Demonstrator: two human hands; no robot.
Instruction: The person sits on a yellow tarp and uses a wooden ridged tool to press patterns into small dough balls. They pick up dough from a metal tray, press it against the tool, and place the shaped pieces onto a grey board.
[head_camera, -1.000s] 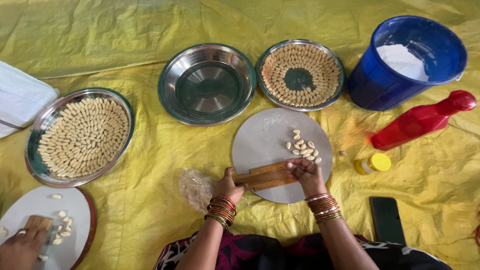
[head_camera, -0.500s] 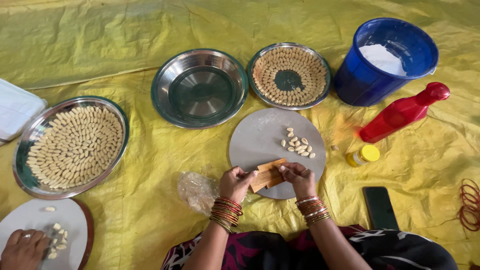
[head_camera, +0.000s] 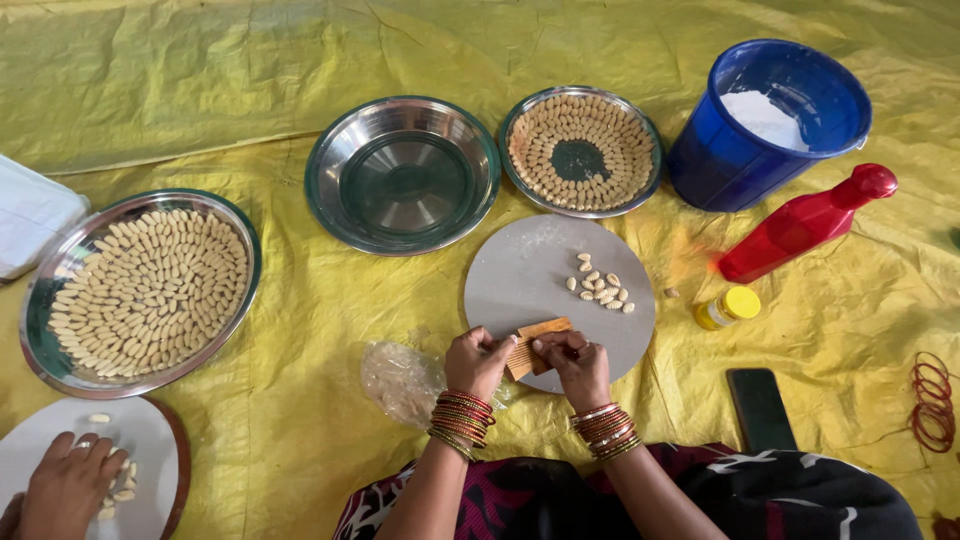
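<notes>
A yellow sheet (head_camera: 300, 300) covers the floor. Close by, the left hand (head_camera: 478, 362) and right hand (head_camera: 572, 362) pinch a small ridged wooden block (head_camera: 535, 345) over the round grey board (head_camera: 520, 270). Squeezing too hard could squash the dough, and a bump could scatter the little shaped pieces (head_camera: 600, 288) farther up the board

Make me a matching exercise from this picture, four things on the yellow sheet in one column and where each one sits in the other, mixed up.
Things:
1. wooden comb
2. blue bucket
3. phone
4. empty steel bowl

Places:
A. top right, beside the red bottle
B. between the two trays of dough pieces
C. held by the left hand and right hand over the round board
D. lying flat, lower right

Pairs: 1-C, 2-A, 3-D, 4-B
</notes>
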